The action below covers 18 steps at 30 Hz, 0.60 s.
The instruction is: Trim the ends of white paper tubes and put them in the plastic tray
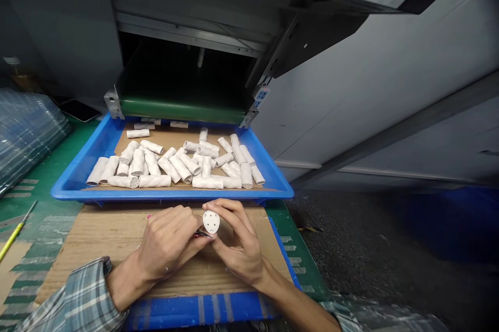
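My right hand (237, 241) grips a white cylinder (211, 222) end-on, its round face with small holes turned toward me. My left hand (169, 241) is closed on a thin dark tool with a pink handle (201, 233), whose tip touches the cylinder's lower edge. Both hands hover over a sheet of brown cardboard (105, 238). Just beyond them stands a blue tray (78, 178) lined with cardboard and holding several more white cylinders (179, 163) lying on their sides.
A green conveyor belt (181, 111) ends above the tray's far edge, inside a grey machine housing (351, 88). A yellow-handled tool (13, 236) lies on the green mat at left. Stacked clear plastic trays (27, 132) sit far left. A dark floor lies to the right.
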{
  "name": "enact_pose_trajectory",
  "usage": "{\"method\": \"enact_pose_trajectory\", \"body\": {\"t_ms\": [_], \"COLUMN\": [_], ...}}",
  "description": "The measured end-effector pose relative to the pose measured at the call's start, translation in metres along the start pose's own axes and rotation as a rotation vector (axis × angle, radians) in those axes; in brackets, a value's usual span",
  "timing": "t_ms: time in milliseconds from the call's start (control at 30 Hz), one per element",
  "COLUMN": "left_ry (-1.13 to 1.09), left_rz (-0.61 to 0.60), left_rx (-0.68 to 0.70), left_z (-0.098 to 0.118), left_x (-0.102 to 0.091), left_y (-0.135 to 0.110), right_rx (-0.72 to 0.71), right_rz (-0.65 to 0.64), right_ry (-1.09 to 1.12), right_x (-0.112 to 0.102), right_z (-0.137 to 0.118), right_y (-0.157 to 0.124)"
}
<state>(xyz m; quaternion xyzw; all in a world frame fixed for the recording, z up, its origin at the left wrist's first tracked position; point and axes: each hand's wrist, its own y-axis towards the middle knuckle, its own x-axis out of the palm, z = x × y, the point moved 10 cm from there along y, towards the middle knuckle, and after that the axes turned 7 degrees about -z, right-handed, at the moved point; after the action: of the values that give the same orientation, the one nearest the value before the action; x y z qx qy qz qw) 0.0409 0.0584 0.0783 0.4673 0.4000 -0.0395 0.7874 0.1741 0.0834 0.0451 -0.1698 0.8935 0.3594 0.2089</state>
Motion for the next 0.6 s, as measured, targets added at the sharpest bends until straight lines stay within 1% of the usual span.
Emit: {"method": "enact_pose_trajectory", "body": {"t_ms": [133, 267, 333, 400, 500, 600], "left_ry": [0.001, -0.027, -0.044, -0.061, -0.117, -0.157], "left_rz": [-0.014, -0.021, -0.011, -0.006, -0.039, -0.064], "left_rx": [-0.007, -0.015, -0.059, -0.119, -0.176, -0.177], "left_z": [0.001, -0.002, -0.009, -0.018, -0.025, -0.024], "left_x": [0.002, 0.002, 0.0, -0.002, 0.001, 0.004], "left_y": [-0.001, -0.001, -0.001, -0.001, -0.002, -0.002], "right_rx": [0.022, 0.125, 0.166, 0.181, 0.17, 0.143], "right_rz": [0.0, 0.06, 0.104, 0.122, 0.117, 0.125], "right_ry": [0.029, 0.106, 0.171, 0.22, 0.191, 0.119], "right_x": [0.0, -0.004, -0.005, -0.005, -0.005, -0.008], "right_z": [0.003, 0.014, 0.019, 0.022, 0.021, 0.018], "right_y": [0.001, 0.002, 0.002, 0.001, -0.001, 0.0]}}
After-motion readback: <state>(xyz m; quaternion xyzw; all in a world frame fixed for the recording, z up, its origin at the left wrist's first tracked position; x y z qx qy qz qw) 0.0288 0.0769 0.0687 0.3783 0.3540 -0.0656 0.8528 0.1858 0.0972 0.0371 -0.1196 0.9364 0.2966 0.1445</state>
